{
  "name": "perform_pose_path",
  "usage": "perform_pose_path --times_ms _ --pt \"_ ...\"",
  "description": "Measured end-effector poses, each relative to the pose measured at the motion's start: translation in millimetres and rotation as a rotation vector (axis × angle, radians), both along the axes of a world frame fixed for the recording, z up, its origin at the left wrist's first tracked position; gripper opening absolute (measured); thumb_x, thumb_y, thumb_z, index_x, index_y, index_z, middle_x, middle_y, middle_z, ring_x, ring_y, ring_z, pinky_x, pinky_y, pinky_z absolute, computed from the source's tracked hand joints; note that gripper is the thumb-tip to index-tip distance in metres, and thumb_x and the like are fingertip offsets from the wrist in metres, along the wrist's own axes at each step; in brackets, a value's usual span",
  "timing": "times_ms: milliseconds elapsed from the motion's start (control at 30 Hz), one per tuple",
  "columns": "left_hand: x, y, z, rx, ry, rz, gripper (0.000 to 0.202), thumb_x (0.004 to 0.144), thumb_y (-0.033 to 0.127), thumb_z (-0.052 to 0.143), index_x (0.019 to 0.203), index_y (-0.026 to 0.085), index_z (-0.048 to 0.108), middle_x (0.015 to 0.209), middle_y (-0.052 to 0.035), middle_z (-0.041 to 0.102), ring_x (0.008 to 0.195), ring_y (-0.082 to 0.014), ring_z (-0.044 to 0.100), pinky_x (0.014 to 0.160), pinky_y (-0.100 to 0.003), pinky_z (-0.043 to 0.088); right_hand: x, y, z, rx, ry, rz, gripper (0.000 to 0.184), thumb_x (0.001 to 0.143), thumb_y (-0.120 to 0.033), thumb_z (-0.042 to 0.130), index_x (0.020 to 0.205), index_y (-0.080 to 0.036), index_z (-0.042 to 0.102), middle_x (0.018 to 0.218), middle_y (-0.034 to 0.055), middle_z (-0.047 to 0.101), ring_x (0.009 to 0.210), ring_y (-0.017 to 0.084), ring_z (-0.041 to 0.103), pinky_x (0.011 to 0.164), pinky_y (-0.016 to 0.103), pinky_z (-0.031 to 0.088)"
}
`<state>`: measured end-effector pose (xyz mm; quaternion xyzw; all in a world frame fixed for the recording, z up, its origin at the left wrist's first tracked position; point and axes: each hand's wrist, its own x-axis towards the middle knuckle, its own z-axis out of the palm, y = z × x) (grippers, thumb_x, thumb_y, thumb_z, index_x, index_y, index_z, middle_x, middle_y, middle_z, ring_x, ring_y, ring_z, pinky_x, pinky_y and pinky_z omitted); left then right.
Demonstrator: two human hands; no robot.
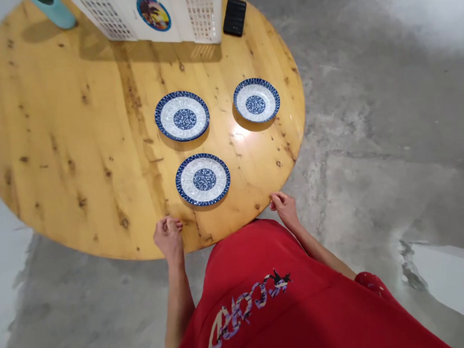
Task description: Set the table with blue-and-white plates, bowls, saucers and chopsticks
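Observation:
Three blue-and-white patterned plates lie face up and apart on the wooden table. The nearest plate [205, 179] is close to the table's front edge, a second plate [182, 116] lies behind it, and a third plate [256, 100] is farther right. My left hand [169, 237] is over the front edge, left of the nearest plate, its fingers curled with nothing seen in them. At the right front edge, my right hand [284, 207] is loosely closed, also with nothing visible in it. Neither hand touches a plate.
On the oval wooden table [84, 168], a white plastic basket [181, 18] with a round sticker stands at the back. Beside it lies a black phone-like device [235, 17]. A light-blue container [57, 12] is at the back left. Grey concrete floor [384, 131] surrounds the table.

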<state>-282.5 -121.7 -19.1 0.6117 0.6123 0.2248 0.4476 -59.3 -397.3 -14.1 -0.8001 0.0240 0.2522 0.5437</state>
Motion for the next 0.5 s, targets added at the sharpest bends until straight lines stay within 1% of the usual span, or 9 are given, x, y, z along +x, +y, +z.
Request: perform_pose_path --times_ms 100,167,367,500 --pt "-15.5 -12.8 -0.3 -0.018 -0.006 0.052 0.028 0.081 0.041 0.053 0.091 0.017 0.059 0.077 -0.002 0.066 0.063 -0.0135 0.065 0.062 -0.025 0.055 -1.8 -14.1 -1.6 0.007 0.035 -0.062 0.035 0.072 -0.048 0.057 0.085 -0.017 0.067 0.061 -0.0001 0.062 0.052 0.017 0.061 0.051 0.028 0.05" --pt "-23.2 -23.6 0.0 -0.032 -0.004 0.067 0.028 0.08 0.041 0.052 0.091 0.016 0.059 0.077 -0.0018 0.066 0.064 -0.013 0.066 0.062 -0.025 0.055 0.9 -17.7 -1.4 0.019 0.036 -0.069 0.035 0.072 -0.049 0.057 0.085 -0.017 0.067 0.062 -0.0001 0.062 0.053 0.017 0.061 0.051 0.028 0.051" --pt "-40.1 -68.0 0.7 -0.054 0.059 0.09 0.031 0.079 0.045 0.052 0.09 0.017 0.06 0.078 -0.0034 0.068 0.066 -0.0149 0.067 0.065 -0.028 0.057 17.8 -20.9 0.0 0.067 0.005 0.014 0.032 0.076 -0.045 0.057 0.086 -0.017 0.067 0.063 -0.0003 0.062 0.054 0.015 0.061 0.054 0.027 0.051" --pt "-53.8 -102.4 1.5 -0.085 0.088 0.115 0.029 0.08 0.045 0.053 0.091 0.018 0.06 0.079 -0.0036 0.068 0.067 -0.0154 0.067 0.065 -0.028 0.056 25.0 -24.5 -8.6 0.105 0.015 0.057 0.03 0.076 -0.043 0.058 0.087 -0.016 0.068 0.064 -0.0007 0.062 0.055 0.014 0.061 0.054 0.026 0.05"
